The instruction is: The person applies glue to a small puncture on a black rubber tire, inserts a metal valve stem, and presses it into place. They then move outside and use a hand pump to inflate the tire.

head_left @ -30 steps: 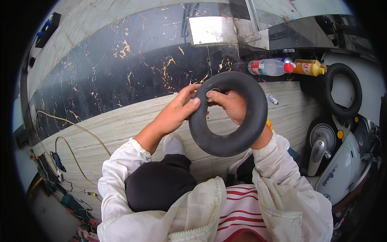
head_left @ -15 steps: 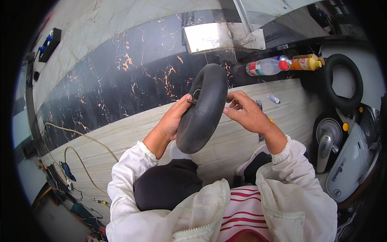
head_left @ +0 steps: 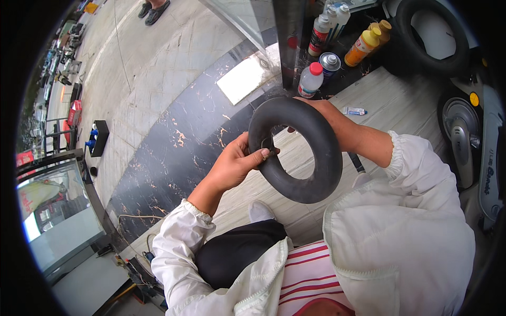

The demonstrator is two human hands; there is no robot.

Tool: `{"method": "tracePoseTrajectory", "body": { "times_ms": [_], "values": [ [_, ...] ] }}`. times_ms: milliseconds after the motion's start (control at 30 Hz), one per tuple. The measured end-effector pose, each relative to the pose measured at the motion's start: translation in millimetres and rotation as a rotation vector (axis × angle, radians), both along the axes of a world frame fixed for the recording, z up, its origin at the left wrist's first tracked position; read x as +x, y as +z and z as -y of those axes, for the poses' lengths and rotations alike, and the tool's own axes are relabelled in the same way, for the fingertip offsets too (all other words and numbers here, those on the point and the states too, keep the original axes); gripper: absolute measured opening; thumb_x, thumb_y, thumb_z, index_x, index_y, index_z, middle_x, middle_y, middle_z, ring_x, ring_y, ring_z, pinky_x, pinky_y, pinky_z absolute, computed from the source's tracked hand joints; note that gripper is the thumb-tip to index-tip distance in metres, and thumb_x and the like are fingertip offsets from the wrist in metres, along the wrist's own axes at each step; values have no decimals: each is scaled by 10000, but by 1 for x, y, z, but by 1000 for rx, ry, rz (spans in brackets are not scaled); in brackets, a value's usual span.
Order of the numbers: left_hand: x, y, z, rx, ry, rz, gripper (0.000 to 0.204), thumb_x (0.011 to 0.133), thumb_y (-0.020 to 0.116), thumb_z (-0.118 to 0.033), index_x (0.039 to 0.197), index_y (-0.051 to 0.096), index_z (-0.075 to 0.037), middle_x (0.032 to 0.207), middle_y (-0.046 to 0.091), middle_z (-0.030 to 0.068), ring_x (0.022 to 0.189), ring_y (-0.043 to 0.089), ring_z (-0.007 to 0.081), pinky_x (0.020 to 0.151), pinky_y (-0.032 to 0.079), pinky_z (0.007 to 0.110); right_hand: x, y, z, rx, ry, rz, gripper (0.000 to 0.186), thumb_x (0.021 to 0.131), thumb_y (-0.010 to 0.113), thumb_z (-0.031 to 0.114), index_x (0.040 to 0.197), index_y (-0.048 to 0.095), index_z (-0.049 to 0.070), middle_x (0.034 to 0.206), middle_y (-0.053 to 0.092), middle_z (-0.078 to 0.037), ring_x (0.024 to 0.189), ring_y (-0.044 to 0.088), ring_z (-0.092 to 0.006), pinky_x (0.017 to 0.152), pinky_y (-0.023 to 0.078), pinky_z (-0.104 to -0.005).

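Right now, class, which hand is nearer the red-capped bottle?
The right hand: it's on the black ring, just below the bottle in view. The left hand is farther off, to the lower left.

Passage is left over the dark stone strip (head_left: 171, 150), left of centre; the centre is partly blocked by the black inner tube (head_left: 327, 150), the upper right by standing bottles (head_left: 361, 49).
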State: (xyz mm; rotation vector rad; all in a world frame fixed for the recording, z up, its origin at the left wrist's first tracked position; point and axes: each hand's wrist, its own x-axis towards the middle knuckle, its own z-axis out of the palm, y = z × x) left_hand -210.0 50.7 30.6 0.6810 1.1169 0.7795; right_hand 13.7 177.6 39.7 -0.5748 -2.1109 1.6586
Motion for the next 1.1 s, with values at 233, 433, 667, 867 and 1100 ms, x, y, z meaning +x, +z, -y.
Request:
{"method": "tracePoseTrajectory", "body": {
  "times_ms": [233,433,667,867,1100],
  "values": [
    [56,4,-20,-55,209,-24,297,929,605,-83,1193,501,4,1039,659,115,961,660,194,825,551,337,62,-37,9,-213,200,-56,479,929,599,208,1337,470,-7,1085,617,-110,924,618,-137,823,498,-281],
    [125,5,-11,-91,477,60,295,946,534,-53,1221,430,-27,1150,616,193,1039,638,300,844,555,372,121,-67,30,-399,292,-221,733,863,631,66,1492,254,83,1153,587,-103,1010,576,-167,913,446,-297],
    [194,-31,42,-138,802,66,250,940,556,-80,1176,476,-81,1154,623,158,992,621,202,821,508,319,156,-65,43,-563,199,-20,517,827,704,232,1280,543,42,1046,668,-156,999,638,-238,894,470,-339],
    [193,-46,22,-291,677,-131,211,939,624,-203,1064,551,-50,961,672,108,807,654,159,634,521,240,161,-65,41,-567,177,142,360,799,673,204,1093,598,10,997,651,-200,954,631,-333,864,477,-371],
    [185,-58,36,-183,631,-182,174,959,592,-189,1057,576,-46,850,605,4,661,515,72,585,418,219,157,-69,44,-320,169,39,423,764,718,181,1101,542,-3,972,626,-185,902,623,-318,820,486,-384]
  ]
}}
